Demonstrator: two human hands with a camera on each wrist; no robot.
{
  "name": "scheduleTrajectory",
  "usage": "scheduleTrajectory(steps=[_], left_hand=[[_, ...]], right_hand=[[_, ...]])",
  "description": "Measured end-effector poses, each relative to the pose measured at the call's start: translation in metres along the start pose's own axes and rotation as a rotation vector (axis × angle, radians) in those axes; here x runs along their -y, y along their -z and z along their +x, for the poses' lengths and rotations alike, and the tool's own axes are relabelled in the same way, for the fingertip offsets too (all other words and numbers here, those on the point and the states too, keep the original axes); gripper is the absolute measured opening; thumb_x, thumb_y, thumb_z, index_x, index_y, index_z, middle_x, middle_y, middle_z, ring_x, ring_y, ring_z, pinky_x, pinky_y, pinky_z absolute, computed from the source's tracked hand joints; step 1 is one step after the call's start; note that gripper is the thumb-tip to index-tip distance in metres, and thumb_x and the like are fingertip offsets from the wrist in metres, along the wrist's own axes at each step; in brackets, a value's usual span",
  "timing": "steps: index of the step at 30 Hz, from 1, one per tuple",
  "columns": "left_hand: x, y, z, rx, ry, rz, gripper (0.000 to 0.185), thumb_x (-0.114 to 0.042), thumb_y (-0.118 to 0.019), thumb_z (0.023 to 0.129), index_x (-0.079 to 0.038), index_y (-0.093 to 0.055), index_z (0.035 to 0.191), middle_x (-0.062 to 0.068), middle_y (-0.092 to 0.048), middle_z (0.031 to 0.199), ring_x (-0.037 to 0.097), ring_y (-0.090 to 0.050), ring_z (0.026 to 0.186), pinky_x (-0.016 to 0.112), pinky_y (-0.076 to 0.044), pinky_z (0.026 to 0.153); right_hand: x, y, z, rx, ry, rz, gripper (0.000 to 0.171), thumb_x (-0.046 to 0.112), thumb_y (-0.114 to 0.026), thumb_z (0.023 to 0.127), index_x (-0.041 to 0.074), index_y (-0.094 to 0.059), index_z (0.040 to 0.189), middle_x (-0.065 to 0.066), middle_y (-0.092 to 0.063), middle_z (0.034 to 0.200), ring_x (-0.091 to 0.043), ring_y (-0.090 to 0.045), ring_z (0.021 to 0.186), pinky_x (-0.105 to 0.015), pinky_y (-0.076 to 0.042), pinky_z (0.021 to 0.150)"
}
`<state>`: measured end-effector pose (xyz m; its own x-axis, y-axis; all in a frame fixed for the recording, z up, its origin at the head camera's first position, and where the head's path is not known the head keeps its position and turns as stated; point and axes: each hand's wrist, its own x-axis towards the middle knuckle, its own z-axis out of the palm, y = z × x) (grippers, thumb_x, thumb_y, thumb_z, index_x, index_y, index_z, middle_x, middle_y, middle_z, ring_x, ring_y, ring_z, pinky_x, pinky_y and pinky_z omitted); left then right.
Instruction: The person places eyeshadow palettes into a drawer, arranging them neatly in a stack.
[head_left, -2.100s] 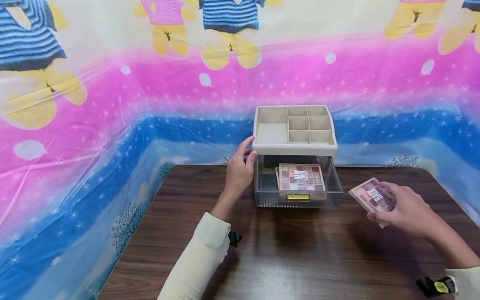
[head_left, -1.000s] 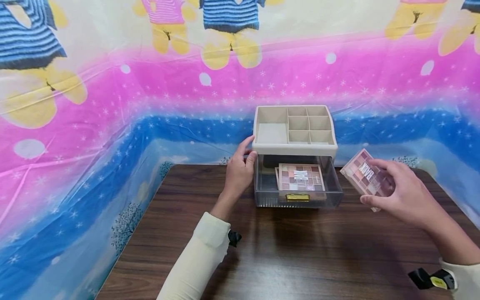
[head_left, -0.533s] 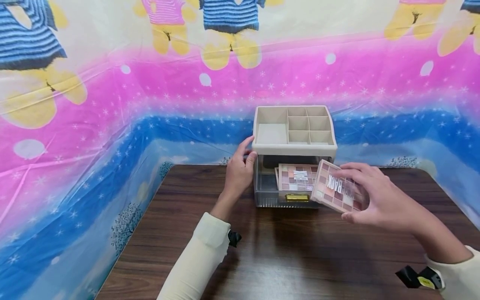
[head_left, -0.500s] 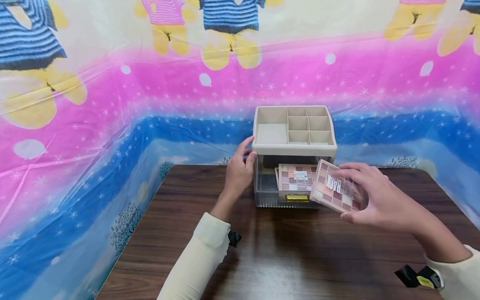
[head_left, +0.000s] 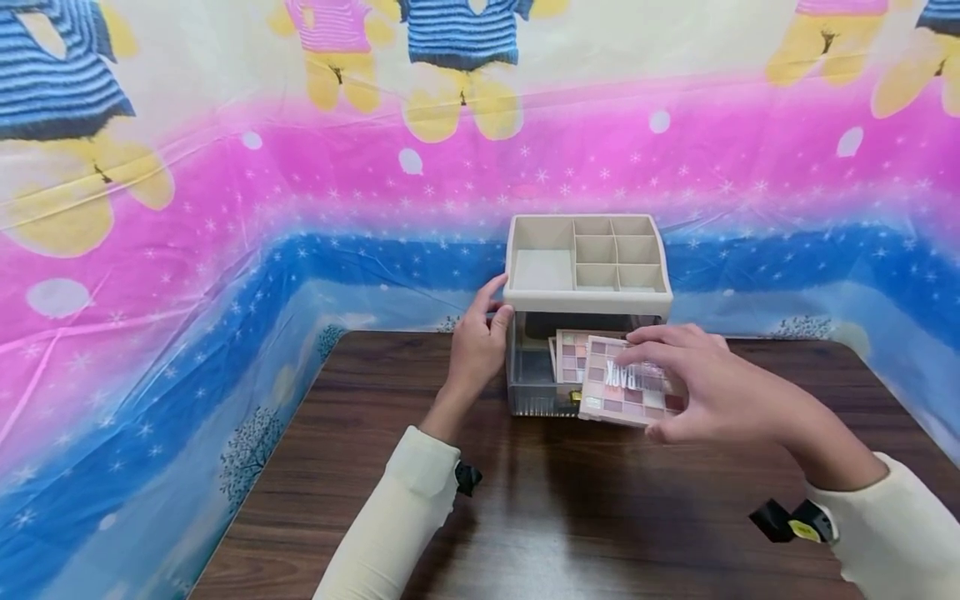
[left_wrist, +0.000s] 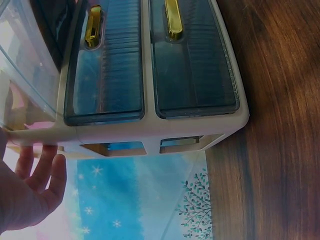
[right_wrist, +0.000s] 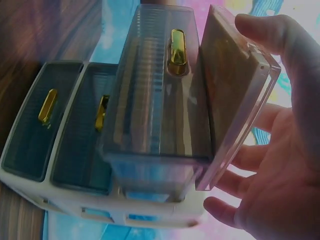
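A cream organizer (head_left: 588, 300) stands on the table with its clear, smoky top drawer (head_left: 534, 402) pulled out. My left hand (head_left: 480, 346) rests against the organizer's left side, thumb by the front corner, fingers along the side. My right hand (head_left: 723, 392) pinches an eyeshadow palette (head_left: 624, 393) by its right part, thumb on the near edge and fingers on the far one. Tilted, the palette overlaps the drawer's front right in the head view. In the right wrist view it stands right beside the drawer's rim. Another eyeshadow palette (head_left: 570, 357) lies inside the drawer, partly hidden.
Below the top drawer, two more drawers with gold handles (left_wrist: 173, 20) are pushed in. The organizer's top tray (head_left: 543, 268) has one large and several small compartments. A patterned cloth (head_left: 420, 200) hangs behind the brown wooden table (head_left: 360, 467).
My right hand has carried the eyeshadow palette leftward from beside the organizer to over the drawer's front. It now covers most of the gold handle. My left hand has kept its place.
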<state>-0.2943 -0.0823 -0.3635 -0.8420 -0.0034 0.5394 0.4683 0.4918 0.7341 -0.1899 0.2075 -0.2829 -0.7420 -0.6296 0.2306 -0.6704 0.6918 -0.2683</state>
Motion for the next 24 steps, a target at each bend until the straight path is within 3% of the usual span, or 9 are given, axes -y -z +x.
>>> scheduleTrajectory(steps=[7,11,14,18,21,24], left_hand=[[-0.001,0.002,-0.001,0.003,-0.004,0.012,0.046,-0.026,-0.054,0.107,-0.025,-0.047,0.152,0.014,-0.07,0.121,0.029,-0.071,0.102,0.048,-0.058,0.082],[0.0,0.001,-0.002,0.01,-0.009,0.013,0.046,-0.027,-0.054,0.107,-0.025,-0.047,0.152,0.015,-0.07,0.122,0.029,-0.071,0.105,0.048,-0.058,0.084],[0.001,0.0,-0.003,0.008,-0.008,0.011,0.046,-0.027,-0.054,0.107,-0.025,-0.047,0.152,0.015,-0.07,0.122,0.029,-0.071,0.105,0.048,-0.058,0.084],[0.001,0.0,-0.002,-0.007,-0.011,0.009,0.045,-0.026,-0.054,0.107,-0.026,-0.048,0.152,0.014,-0.07,0.12,0.029,-0.071,0.104,0.048,-0.058,0.083],[0.002,0.0,-0.001,-0.01,-0.016,0.009,0.045,-0.027,-0.053,0.107,-0.026,-0.048,0.152,0.014,-0.07,0.12,0.029,-0.071,0.104,0.048,-0.057,0.083],[0.003,0.0,0.0,-0.005,-0.015,0.006,0.045,-0.027,-0.053,0.107,-0.026,-0.048,0.152,0.013,-0.07,0.12,0.029,-0.071,0.105,0.048,-0.057,0.083]], right_hand=[[-0.005,-0.007,0.025,0.049,0.042,0.049,0.052,0.027,-0.075,0.086,0.027,-0.063,0.136,-0.002,-0.056,0.148,-0.029,-0.049,0.133,-0.061,-0.035,0.101],[-0.011,-0.012,0.026,0.02,-0.007,0.06,0.04,0.023,-0.072,0.092,0.02,-0.066,0.132,0.001,-0.064,0.136,-0.024,-0.056,0.122,-0.056,-0.039,0.102],[-0.013,-0.016,0.022,-0.033,-0.035,0.047,0.037,0.024,-0.071,0.094,0.017,-0.067,0.13,0.0,-0.067,0.132,-0.027,-0.058,0.125,-0.059,-0.042,0.104],[-0.009,-0.019,0.016,-0.197,-0.034,0.004,0.03,0.018,-0.072,0.092,0.013,-0.071,0.122,-0.006,-0.07,0.126,-0.033,-0.059,0.123,-0.061,-0.044,0.1],[-0.001,-0.025,0.013,-0.377,0.012,-0.054,0.024,0.012,-0.075,0.087,0.01,-0.075,0.111,-0.007,-0.072,0.109,-0.029,-0.063,0.106,-0.054,-0.048,0.09],[0.007,-0.034,0.012,-0.539,0.12,-0.14,0.02,0.009,-0.075,0.08,0.007,-0.076,0.1,-0.006,-0.07,0.092,-0.024,-0.062,0.088,-0.047,-0.047,0.079]])
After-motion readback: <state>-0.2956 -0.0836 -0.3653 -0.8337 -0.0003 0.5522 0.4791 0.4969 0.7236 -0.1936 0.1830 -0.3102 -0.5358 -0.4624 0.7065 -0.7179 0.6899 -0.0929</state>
